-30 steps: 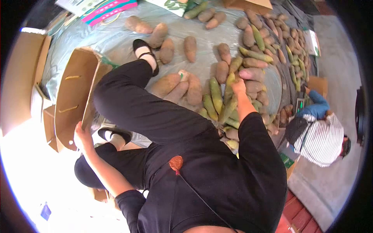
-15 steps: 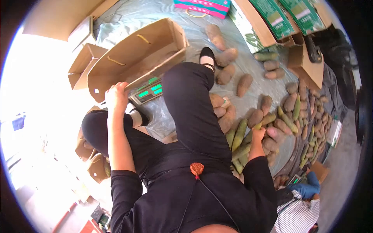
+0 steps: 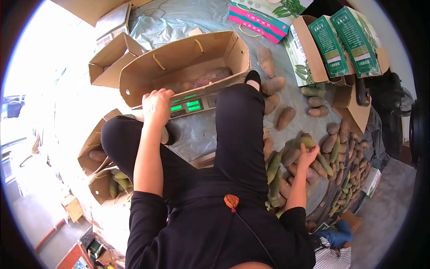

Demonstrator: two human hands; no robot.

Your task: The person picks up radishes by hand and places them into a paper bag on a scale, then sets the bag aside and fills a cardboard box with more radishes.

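My left hand is closed over the front rim of a long open cardboard box with yellow rope handles. Several reddish-brown oblong tubers lie inside it. The box rests on a scale with green lit digits. Out to the right, my right hand is closed round a short yellow-green cucumber-like vegetable, seen end-on. Below and around that hand lie brown tubers and longer green cucumber-like vegetables.
Loose tubers are spread on the plastic sheet beside my knee. A larger pile lies further right. Green printed boxes stand at upper right, a pink-and-teal box at the top. Another person is at lower right.
My right hand has lifted a little up and right, and the yellow-green vegetable now shows clearly in it. My left hand stays on the box rim; the view has shifted, showing the box's contents.
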